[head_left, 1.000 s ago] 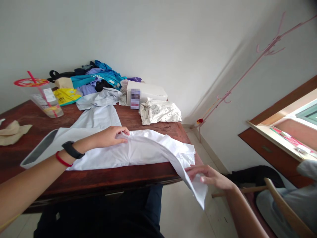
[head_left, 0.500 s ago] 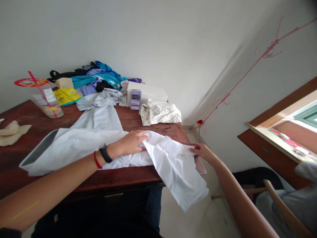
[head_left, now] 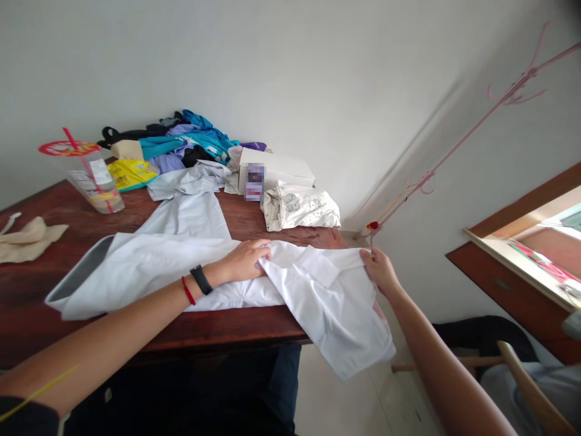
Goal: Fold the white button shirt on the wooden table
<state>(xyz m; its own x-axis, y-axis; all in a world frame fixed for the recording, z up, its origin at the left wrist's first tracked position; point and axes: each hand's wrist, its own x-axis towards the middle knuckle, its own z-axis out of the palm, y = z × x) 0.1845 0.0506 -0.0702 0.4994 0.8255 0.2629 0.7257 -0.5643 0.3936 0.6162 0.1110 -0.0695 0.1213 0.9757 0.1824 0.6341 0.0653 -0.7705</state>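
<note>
A white shirt (head_left: pixel 172 257) lies in folds along the front of the wooden table, one part stretching back toward the clothes pile. Its right end hangs over the table edge. My left hand (head_left: pixel 247 260), wearing a black band and a red cord at the wrist, is closed on a fold near the middle of the shirt. At the right end, my right hand (head_left: pixel 377 266) pinches the shirt's upper edge between thumb and fingers. A flat, patch-like piece of white cloth lies between the two hands.
Behind the shirt are a heap of clothes (head_left: pixel 186 142), a yellow packet (head_left: pixel 131 174), a white box (head_left: pixel 285 166) and a folded printed cloth (head_left: pixel 304 206). A plastic cup (head_left: pixel 97 181) with a straw stands left, near beige cloth (head_left: pixel 34 239). A pink coat stand (head_left: pixel 454 154) and wooden chair (head_left: pixel 531 381) are right.
My right hand has shifted slightly up and right and now grips the shirt's edge more firmly, drawing that end outward. My left hand keeps its hold. The view has turned slightly left.
</note>
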